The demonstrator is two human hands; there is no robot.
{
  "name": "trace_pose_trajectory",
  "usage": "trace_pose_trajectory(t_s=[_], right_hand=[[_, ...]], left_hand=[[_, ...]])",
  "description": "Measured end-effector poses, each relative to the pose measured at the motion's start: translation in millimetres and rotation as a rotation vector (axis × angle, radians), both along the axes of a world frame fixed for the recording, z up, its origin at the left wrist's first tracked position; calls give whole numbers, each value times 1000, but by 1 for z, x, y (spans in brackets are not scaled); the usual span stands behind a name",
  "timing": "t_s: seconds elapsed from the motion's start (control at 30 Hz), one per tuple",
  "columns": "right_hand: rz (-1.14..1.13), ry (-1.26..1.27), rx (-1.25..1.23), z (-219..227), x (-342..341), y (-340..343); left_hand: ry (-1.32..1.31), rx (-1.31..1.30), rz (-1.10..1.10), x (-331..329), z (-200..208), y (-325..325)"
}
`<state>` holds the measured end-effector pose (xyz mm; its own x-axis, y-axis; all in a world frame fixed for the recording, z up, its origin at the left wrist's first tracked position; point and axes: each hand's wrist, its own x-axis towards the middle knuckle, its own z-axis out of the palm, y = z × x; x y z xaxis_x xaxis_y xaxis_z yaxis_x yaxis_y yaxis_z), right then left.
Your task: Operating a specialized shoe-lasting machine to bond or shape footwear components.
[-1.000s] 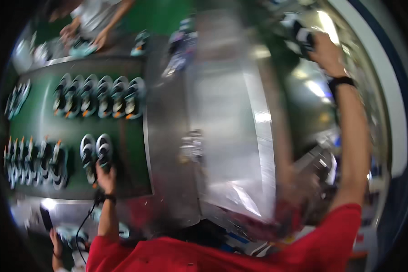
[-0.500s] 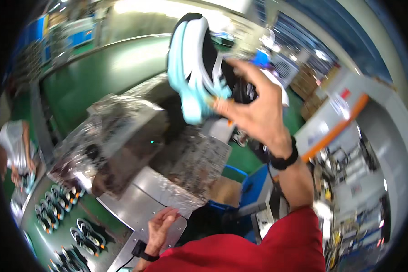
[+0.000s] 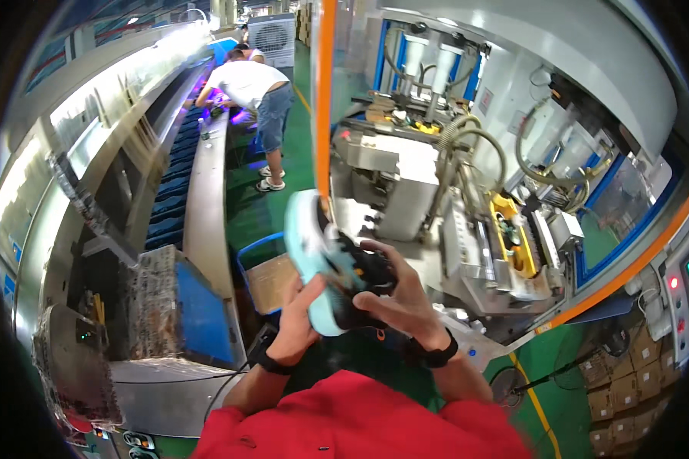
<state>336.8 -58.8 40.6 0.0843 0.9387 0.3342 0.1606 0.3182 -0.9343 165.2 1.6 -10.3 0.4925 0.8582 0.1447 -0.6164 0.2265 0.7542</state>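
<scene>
A sneaker (image 3: 307, 243) with a pale turquoise and white sole and a black upper is held tilted in front of my chest, slightly blurred. Around the lower part of its sole my left hand (image 3: 296, 320) is closed, thumb across the side. My right hand (image 3: 406, 300) grips the black upper from the right, fingers on top and thumb below. Part of the upper is hidden behind my fingers. Both wrists wear black bands.
Ahead right stands a press machine (image 3: 413, 183) with hoses, a yellow tray (image 3: 514, 236) and an orange frame post (image 3: 324, 99). Left runs a conveyor (image 3: 207, 176), with a foil-covered box (image 3: 151, 306) nearer me. A person (image 3: 245, 84) bends over its far end. Cartons (image 3: 628, 382) are stacked lower right.
My view has swung right, from the foil-covered conveyor to the press machine. The sneaker, raised in my right hand before, is now lower, and my left hand has taken hold of it too.
</scene>
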Motion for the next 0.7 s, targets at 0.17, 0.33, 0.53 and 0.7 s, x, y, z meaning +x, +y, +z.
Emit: trace_pose_trajectory(t_s=[0.17,0.33,0.53,0.7], right_hand=[[-476,285,-46,-71,108,-51],[-849,323,-35,-103,207,-98],[-1186,304,-2,-100,256,-141],[-1423,383,22,-79,260,-166]], left_hand=[[395,150,-260,142,-28,-11],[628,190,-577,262,-45,17],[908,425,-288,436,-134,108],[1202,643,-159,535,-157,135]])
